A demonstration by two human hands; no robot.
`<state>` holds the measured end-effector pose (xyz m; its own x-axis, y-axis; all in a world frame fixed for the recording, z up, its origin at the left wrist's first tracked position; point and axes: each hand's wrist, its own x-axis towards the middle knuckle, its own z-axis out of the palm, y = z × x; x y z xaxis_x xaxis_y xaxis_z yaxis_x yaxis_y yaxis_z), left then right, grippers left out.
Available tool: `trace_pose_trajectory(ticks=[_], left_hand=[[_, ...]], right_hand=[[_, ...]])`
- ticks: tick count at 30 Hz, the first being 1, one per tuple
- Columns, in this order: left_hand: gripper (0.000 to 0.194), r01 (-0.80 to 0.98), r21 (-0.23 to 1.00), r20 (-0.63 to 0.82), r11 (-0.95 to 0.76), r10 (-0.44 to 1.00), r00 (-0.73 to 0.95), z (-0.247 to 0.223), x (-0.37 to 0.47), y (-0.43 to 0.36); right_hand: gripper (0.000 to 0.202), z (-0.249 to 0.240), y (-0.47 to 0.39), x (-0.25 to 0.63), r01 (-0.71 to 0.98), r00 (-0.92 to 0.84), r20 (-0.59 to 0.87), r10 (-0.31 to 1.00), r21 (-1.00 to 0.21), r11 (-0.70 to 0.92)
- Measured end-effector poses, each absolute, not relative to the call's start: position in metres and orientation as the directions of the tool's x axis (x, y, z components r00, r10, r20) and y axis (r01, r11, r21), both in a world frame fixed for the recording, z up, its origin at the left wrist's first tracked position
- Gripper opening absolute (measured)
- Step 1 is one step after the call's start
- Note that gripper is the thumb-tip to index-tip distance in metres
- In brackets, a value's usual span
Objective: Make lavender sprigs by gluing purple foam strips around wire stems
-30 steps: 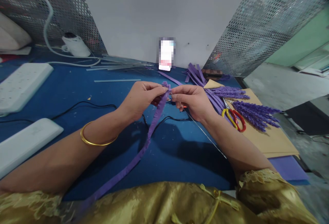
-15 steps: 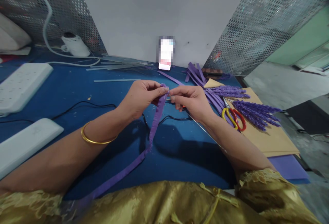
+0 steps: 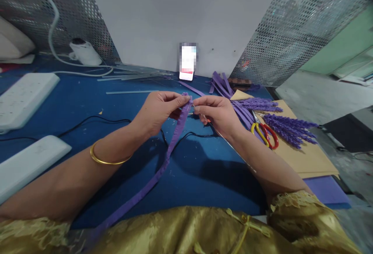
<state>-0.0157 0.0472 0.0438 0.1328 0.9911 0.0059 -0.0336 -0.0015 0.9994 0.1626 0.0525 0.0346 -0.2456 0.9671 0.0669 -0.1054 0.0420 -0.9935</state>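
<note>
Between thumb and fingers, my left hand pinches the upper end of a long purple strip, which hangs down and runs toward my lap at the lower left. Just to the right, my right hand is closed on a thin wire that passes under the palm and along my forearm. The fingertips of both hands nearly meet at the strip's top. Something small and orange shows under my right fingers, too hidden to make out.
A lit phone leans on the panel ahead. Clear thin sticks lie behind my left hand. Purple strips, scissors and purple flower sprigs on brown paper are at right; power strips at left.
My right hand has turned slightly at the strip's top. The hanging part of the purple strip has shifted a little to the left. Both hands keep their grips.
</note>
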Motion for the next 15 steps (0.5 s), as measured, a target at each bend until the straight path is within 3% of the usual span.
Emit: trace_pose_trajectory(ticks=[4,9,12,15], left_hand=[[0.034,-0.062,0.996,-0.048,0.061,0.98,0.191,0.039,-0.016,0.047],[0.024,-0.103,0.988,-0.092,0.116,0.972,0.214,0.04,-0.014,0.045],[0.017,-0.121,0.985,-0.096,0.122,0.974,0.203,0.042,-0.013,0.044],[0.015,-0.107,0.987,-0.097,0.117,0.979,0.178,0.043,-0.012,0.043]], right_hand=[[0.011,0.035,0.053,0.164,-0.058,-0.179,0.118,0.977,-0.992,0.109],[0.009,0.036,0.048,0.164,0.158,-0.143,0.257,0.956,-0.948,0.278],[0.008,0.036,0.045,0.164,0.314,-0.141,0.448,0.883,-0.825,0.47],[0.014,0.035,0.042,0.165,0.473,-0.193,0.63,0.752,-0.612,0.634]])
